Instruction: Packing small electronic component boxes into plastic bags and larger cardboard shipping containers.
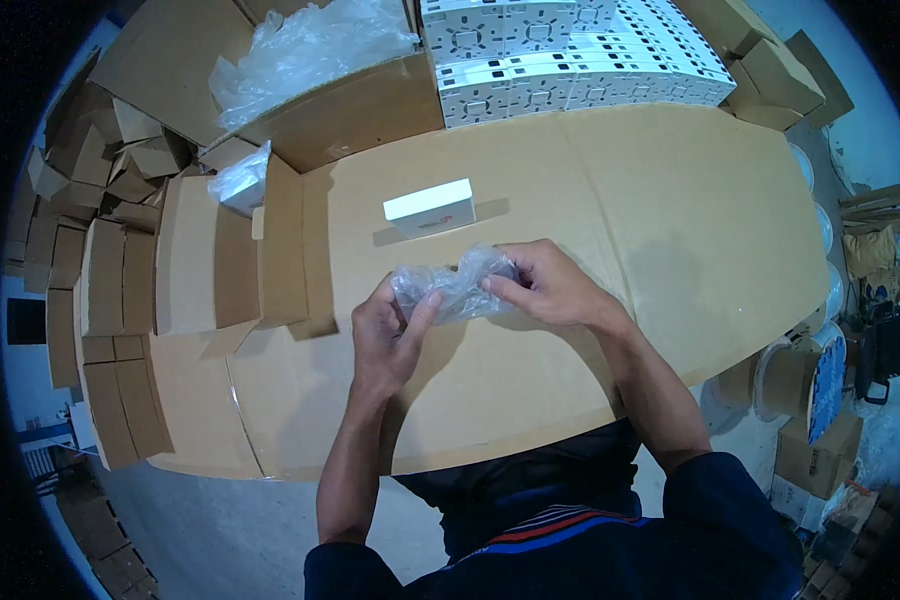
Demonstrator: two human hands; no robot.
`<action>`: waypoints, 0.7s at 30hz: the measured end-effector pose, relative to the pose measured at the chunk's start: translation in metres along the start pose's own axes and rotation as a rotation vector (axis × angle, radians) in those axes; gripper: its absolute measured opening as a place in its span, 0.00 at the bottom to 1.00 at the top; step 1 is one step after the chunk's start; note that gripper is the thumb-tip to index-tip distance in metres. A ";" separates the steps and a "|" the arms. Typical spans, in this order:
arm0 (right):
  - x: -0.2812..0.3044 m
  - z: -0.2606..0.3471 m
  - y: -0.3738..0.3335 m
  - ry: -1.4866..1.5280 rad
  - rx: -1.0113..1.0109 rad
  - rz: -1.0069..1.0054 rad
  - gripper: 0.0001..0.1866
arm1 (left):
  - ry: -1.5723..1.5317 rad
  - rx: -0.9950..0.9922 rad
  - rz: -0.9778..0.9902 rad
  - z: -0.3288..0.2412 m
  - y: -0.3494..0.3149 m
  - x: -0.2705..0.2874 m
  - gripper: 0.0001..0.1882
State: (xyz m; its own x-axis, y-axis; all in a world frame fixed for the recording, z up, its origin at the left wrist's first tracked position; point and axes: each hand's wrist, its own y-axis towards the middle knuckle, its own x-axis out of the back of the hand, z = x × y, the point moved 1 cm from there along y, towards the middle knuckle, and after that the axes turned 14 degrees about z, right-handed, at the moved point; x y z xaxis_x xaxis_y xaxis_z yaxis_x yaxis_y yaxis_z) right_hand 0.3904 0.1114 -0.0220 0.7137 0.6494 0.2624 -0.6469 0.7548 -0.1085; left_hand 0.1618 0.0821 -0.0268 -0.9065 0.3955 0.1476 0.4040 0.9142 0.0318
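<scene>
Between my two hands is a crumpled clear plastic bag (457,290), held above the cardboard-covered table. My left hand (390,330) grips the bag's left end, thumb on top. At its right end my right hand (550,285) pinches the plastic between thumb and fingers. Whether anything lies inside the bag I cannot tell. Just beyond my hands a small white box (430,208) with a small red mark stands on the table, touched by neither hand.
Stacked white boxes with black print (590,75) stand at the back. A large carton (350,115) at the back left holds clear plastic bags (310,55). Left of my hands, an open carton (280,240) has a bagged white box (242,190) at its far end. More cartons (120,280) line the left edge.
</scene>
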 end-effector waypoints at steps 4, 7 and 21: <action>0.016 -0.026 -0.005 0.260 -0.019 -0.028 0.09 | -0.461 0.136 -0.190 0.007 0.008 -0.007 0.11; 0.022 -0.011 -0.006 0.412 -0.040 -0.214 0.12 | -0.579 0.095 -0.245 0.000 0.011 -0.009 0.10; -0.001 -0.012 0.001 0.546 0.018 -0.158 0.12 | -0.491 0.173 -0.055 -0.002 0.007 -0.006 0.13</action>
State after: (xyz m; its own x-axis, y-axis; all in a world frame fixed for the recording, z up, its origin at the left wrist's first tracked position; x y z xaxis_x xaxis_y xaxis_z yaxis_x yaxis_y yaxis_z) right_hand 0.3922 0.1131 -0.0334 0.8346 0.4856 -0.2601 -0.5218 0.8482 -0.0907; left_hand 0.1708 0.0862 -0.0254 -0.8933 0.3037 -0.3315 0.3658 0.9196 -0.1431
